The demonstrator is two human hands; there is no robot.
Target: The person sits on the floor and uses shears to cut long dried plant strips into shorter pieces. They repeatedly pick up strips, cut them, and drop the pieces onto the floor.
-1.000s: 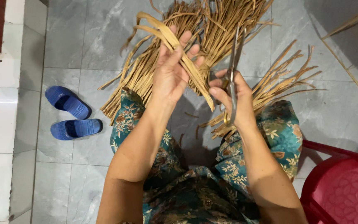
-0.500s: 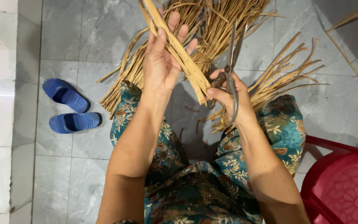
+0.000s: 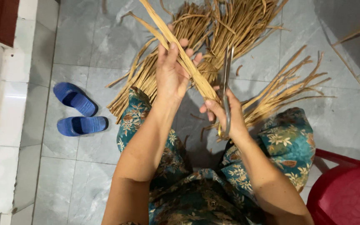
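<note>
Up front, the left hand (image 3: pixel 171 71) is closing around a long tan dried strip (image 3: pixel 180 50), holding it slanted above the knees. The right hand (image 3: pixel 226 114) is gripping scissors (image 3: pixel 227 79), blades pointing away, just beside the strip's lower end. Bundles of dried stalks (image 3: pixel 230 25) are lying on the tiled floor (image 3: pixel 84 41) near blue slippers (image 3: pixel 78 110).

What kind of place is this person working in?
Probably a home floor or porch used for handcraft: grey floor tiles, blue slippers left beside a white step, a red plastic chair, and piles of dried plant strips.
</note>
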